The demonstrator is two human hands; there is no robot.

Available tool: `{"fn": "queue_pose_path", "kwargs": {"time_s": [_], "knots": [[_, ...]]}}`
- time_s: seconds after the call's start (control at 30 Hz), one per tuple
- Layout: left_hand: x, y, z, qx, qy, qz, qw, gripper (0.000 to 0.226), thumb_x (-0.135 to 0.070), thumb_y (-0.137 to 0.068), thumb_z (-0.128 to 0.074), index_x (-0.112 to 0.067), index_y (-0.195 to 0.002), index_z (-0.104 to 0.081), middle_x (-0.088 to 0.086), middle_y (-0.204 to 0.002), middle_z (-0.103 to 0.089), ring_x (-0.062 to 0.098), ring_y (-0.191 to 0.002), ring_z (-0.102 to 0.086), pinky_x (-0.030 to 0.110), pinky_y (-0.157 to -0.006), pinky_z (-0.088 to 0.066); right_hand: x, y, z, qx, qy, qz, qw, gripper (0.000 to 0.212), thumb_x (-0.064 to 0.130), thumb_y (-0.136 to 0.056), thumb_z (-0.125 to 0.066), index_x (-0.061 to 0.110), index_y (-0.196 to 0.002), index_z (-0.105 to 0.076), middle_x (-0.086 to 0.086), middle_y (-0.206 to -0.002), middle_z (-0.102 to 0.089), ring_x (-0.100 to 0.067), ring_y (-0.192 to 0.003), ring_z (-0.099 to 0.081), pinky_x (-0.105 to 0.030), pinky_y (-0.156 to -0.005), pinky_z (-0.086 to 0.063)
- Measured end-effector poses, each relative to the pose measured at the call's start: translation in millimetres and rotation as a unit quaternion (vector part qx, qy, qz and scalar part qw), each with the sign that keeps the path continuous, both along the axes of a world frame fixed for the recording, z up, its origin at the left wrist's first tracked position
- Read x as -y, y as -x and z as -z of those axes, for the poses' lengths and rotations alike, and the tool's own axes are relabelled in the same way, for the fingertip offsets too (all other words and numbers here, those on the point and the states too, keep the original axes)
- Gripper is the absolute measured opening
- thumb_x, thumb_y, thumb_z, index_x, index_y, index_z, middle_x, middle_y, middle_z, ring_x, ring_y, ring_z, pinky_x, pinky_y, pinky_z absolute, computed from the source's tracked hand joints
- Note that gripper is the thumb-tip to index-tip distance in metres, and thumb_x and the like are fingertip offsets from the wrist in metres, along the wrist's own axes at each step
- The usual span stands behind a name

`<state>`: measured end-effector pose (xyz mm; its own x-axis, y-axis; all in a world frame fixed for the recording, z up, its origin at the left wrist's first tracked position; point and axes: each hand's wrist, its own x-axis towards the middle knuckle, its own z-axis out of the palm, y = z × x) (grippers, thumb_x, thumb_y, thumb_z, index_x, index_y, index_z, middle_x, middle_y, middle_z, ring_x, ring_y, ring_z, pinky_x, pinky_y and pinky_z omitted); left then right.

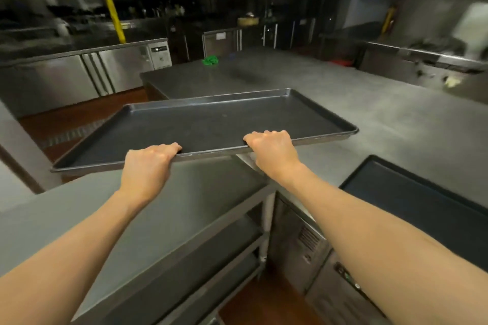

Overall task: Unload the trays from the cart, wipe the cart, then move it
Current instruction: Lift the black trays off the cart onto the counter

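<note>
The cart (148,219), with its bare steel top, is seen at lower left. Above it, a dark tray (208,126) is held level in the air, its near rim gripped by the left hand (148,166) and, further right, by the right hand (272,150). The tray's far part hangs over the worktop (369,119). A second tray (422,208) lies on the worktop at right.

Matt dark tray (211,124) (brushed-steel counter (369,119))
</note>
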<state>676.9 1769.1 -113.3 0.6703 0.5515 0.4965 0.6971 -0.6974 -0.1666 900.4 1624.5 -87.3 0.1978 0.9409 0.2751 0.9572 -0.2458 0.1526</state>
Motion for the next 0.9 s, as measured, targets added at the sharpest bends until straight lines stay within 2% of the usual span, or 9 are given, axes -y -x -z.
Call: {"fn": "queue_pose_path", "kwargs": {"time_s": [0.17, 0.33, 0.47, 0.53, 0.67, 0.77, 0.9], "knots": [[24.5, -106.0, -10.7, -0.004, -0.015, 0.108, 0.994, 0.035, 0.006, -0.069, -0.072, -0.018, -0.094, -0.071, 0.003, -0.072, -0.072, 0.027, -0.065, -0.07, 0.03, -0.043, -0.044, 70.7, -69.5, -7.6, -0.005, -0.014, 0.107, 0.994, 0.034, -0.01, -0.083, -0.052, 0.013, -0.108, -0.057, -0.004, -0.097, -0.066, -0.03, -0.089, -0.064, -0.035, -0.065, -0.034], [74.5, -222.6, -11.0, -0.007, -0.005, 0.24, 0.971, 0.029, -0.001, -0.067, -0.069, -0.016, -0.092, -0.071, 0.002, -0.075, -0.073, 0.026, -0.068, -0.071, 0.031, -0.045, -0.049, 158.5, -140.1, -3.0, -0.018, -0.023, 0.2, 0.979, 0.028, -0.001, -0.088, -0.059, 0.013, -0.112, -0.06, -0.006, -0.099, -0.07, -0.029, -0.09, -0.067, -0.037, -0.074, -0.046], [123.3, -315.1, 1.6, -0.015, 0.001, 0.305, 0.952, 0.032, 0.001, -0.061, -0.073, -0.021, -0.083, -0.069, -0.002, -0.066, -0.07, 0.022, -0.061, -0.068, 0.026, -0.042, -0.036, 225.9, -193.3, 4.9, -0.015, -0.005, 0.286, 0.958, 0.035, 0.004, -0.091, -0.058, 0.016, -0.124, -0.059, -0.005, -0.109, -0.071, -0.027, -0.099, -0.068, -0.039, -0.084, -0.049], [146.7, -357.2, 12.4, -0.009, 0.011, 0.349, 0.937, 0.03, 0.003, -0.062, -0.076, -0.019, -0.082, -0.07, -0.002, -0.064, -0.069, 0.021, -0.058, -0.068, 0.025, -0.041, -0.036, 257.6, -216.0, 13.2, -0.025, 0.002, 0.325, 0.945, 0.038, 0.005, -0.092, -0.058, 0.017, -0.129, -0.056, -0.005, -0.112, -0.07, -0.026, -0.101, -0.067, -0.038, -0.085, -0.048], [194.0, -421.0, 42.5, -0.033, 0.044, 0.425, 0.903, 0.026, -0.002, -0.067, -0.078, -0.018, -0.086, -0.071, -0.002, -0.069, -0.071, 0.019, -0.062, -0.069, 0.033, -0.044, -0.051, 313.0, -246.0, 38.3, -0.037, 0.027, 0.398, 0.916, 0.038, 0.008, -0.093, -0.058, 0.017, -0.13, -0.056, -0.004, -0.111, -0.07, -0.024, -0.101, -0.066, -0.037, -0.084, -0.048], [222.4, -456.4, 69.8, -0.065, 0.063, 0.462, 0.882, 0.031, -0.005, -0.061, -0.08, -0.022, -0.084, -0.069, -0.006, -0.065, -0.068, 0.014, -0.058, -0.066, 0.03, -0.044, -0.049, 344.8, -261.0, 66.0, -0.064, 0.041, 0.445, 0.892, 0.04, 0.002, -0.091, -0.054, 0.017, -0.127, -0.057, -0.003, -0.108, -0.069, -0.024, -0.099, -0.065, -0.037, -0.081, -0.047], [247.8, -483.9, 102.0, -0.105, 0.08, 0.509, 0.85, 0.039, -0.004, -0.047, -0.087, -0.023, -0.076, -0.07, -0.007, -0.057, -0.065, 0.01, -0.048, -0.063, 0.024, -0.039, -0.042, 369.2, -269.7, 106.7, -0.105, 0.071, 0.49, 0.863, 0.044, 0.002, -0.09, -0.053, 0.018, -0.131, -0.053, -0.001, -0.114, -0.066, -0.022, -0.102, -0.064, -0.039, -0.083, -0.05]]}}
